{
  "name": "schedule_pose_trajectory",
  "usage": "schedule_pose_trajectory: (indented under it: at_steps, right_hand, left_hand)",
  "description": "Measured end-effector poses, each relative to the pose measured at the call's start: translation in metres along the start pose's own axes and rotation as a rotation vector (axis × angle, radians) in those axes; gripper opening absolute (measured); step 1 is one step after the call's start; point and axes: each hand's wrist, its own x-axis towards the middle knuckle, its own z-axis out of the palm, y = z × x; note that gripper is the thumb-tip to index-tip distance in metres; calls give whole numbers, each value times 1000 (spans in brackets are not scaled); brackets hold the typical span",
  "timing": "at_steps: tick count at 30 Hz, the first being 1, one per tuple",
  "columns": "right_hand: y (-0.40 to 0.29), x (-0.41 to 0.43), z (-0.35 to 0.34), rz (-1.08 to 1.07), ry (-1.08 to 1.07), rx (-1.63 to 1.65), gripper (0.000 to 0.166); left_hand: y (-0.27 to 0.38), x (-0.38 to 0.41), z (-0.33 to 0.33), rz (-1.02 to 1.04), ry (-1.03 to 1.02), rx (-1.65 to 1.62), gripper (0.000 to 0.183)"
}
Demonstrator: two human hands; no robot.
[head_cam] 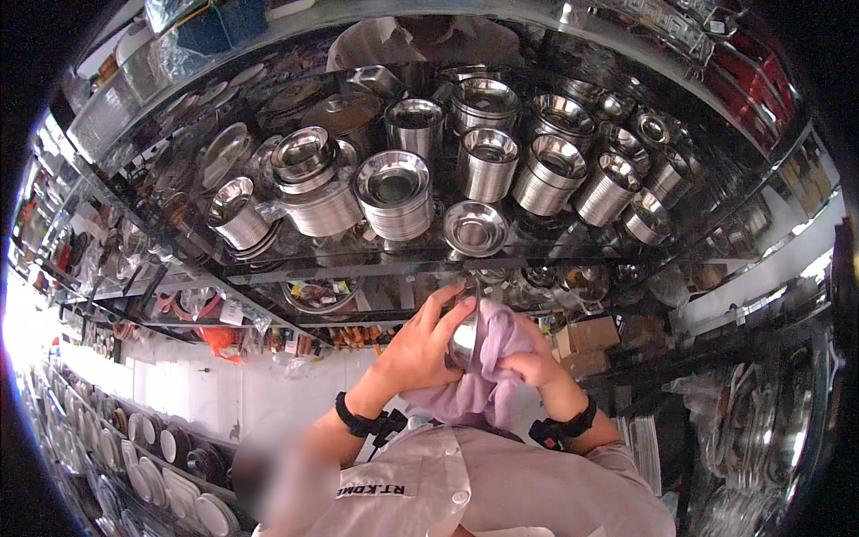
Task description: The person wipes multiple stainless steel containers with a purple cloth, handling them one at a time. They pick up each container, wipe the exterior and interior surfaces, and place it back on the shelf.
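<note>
In front of my chest, my left hand (419, 346) grips a small shiny steel dish (463, 341) by its edge, fingers along the far rim and thumb at the near side. The dish is tilted on its side. My right hand (533, 356) clutches a bunched lilac cloth (503, 332) against the other face of the dish. Part of the cloth hangs below both hands, and much of the dish is hidden by fingers and cloth. Just beyond, a single shallow steel dish (476, 229) sits at the shelf's front edge.
Stacks of steel dishes (394, 194) and tall stacks of steel bowls (488, 164) stand on the dark reflective shelf (429, 263). A lower shelf holds a round tray (321, 295) with packets. Cardboard boxes (589, 339) are at right; white plates (181, 490) line a rack at lower left.
</note>
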Motion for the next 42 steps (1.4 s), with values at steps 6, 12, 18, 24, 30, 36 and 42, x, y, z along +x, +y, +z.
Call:
schedule_pose_trajectory:
  at_steps: [6, 12, 18, 24, 30, 36, 42]
  right_hand:
    - [-17, 28, -9, -383, -151, -737, 66]
    - [-3, 53, -29, -646, 332, -714, 64]
    - [-26, 67, -79, -87, 61, -128, 86]
    - [-2, 86, -105, -100, -61, -223, 96]
    - [12, 105, -123, -35, 3, -133, 99]
    - [1, 118, -132, -6, -37, -97, 96]
    - [-1, 139, -144, 162, -9, 30, 90]
  left_hand:
    - [-14, 24, -4, -170, -112, -287, 128]
    - [-23, 47, 8, -398, -211, -661, 130]
    - [-50, 64, 29, -347, 20, -972, 119]
    - [-66, 80, 51, -428, 110, -860, 99]
    - [-90, 87, 74, -535, 447, -1055, 52]
    - [-71, 112, 64, -648, 533, -281, 50]
    - [-96, 117, 82, -823, 620, -41, 51]
